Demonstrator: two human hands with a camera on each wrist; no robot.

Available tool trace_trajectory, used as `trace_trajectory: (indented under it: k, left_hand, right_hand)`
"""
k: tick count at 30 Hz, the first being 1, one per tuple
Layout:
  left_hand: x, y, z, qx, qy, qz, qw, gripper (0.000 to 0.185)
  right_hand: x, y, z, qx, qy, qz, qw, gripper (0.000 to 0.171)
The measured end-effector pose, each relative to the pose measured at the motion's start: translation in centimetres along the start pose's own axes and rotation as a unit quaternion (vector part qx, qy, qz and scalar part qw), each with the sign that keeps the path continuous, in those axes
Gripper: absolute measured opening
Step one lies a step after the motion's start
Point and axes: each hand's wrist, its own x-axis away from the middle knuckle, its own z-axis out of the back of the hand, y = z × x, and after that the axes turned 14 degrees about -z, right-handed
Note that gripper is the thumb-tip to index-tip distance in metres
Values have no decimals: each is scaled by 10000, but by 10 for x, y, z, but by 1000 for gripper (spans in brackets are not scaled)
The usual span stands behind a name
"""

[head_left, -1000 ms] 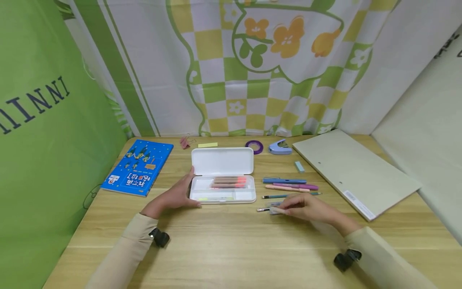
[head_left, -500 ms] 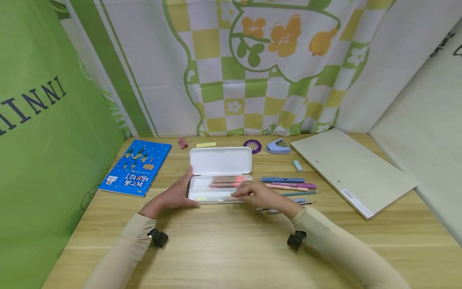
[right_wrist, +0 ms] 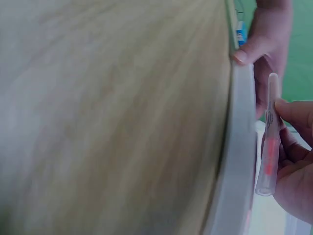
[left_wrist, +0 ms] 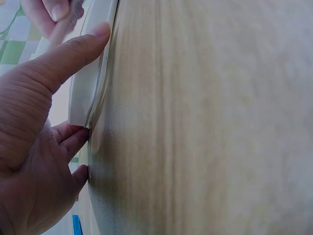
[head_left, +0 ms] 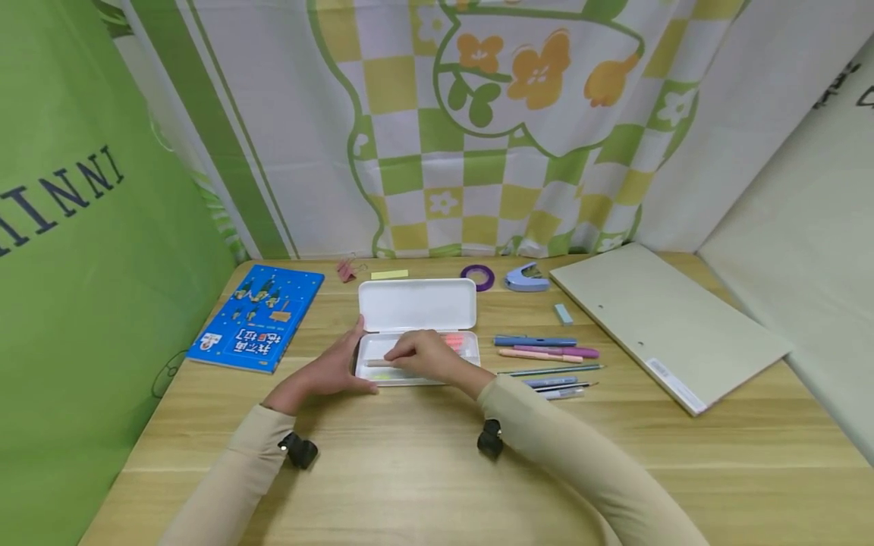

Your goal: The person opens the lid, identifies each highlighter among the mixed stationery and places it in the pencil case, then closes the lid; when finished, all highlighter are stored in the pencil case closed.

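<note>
An open white pencil case (head_left: 417,305) lies on the table in the head view. My left hand (head_left: 334,364) holds its left end, thumb along the front edge and fingers at the end wall. Over the lower tray my right hand (head_left: 426,354) pinches a beige pen (head_left: 375,363). In the right wrist view this pen (right_wrist: 271,132) has a clear cap with a pink-red part inside. Several similar pens with pink-red ends (head_left: 454,341) lie in the back compartment, partly hidden by my right hand. Something yellow-green (head_left: 382,377) lies in the front compartment.
Right of the case lie a blue pen (head_left: 536,341), a purple pen (head_left: 580,353), a peach pen (head_left: 539,356) and several pencils and pens. Behind are purple tape (head_left: 487,282) and a lilac stapler-like object (head_left: 527,282). A blue book (head_left: 256,318) and a large beige board (head_left: 662,326) flank them.
My right hand has moved left from the loose pens to the case, where it now holds the beige pen over the tray. My left hand stays on the case's left end.
</note>
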Motion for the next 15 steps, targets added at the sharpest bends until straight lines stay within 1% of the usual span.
trace_trajectory:
  k: [3, 7, 9, 15]
  left_hand:
    - [0, 2, 0, 37, 0, -15, 10000, 128]
    - [0, 2, 0, 31, 7, -105, 9999, 128]
    - [0, 3, 0, 31, 30, -114, 9999, 128]
    - [1, 2, 1, 21, 84, -157, 9998, 128]
  right_hand:
    - [-3, 0, -7, 130, 36, 94, 9999, 12]
    - [-2, 2, -8, 62, 169, 57, 9998, 12]
    - [0, 3, -4, -61, 214, -29, 9997, 12]
    - [11, 8, 19, -466, 73, -463, 9978, 10]
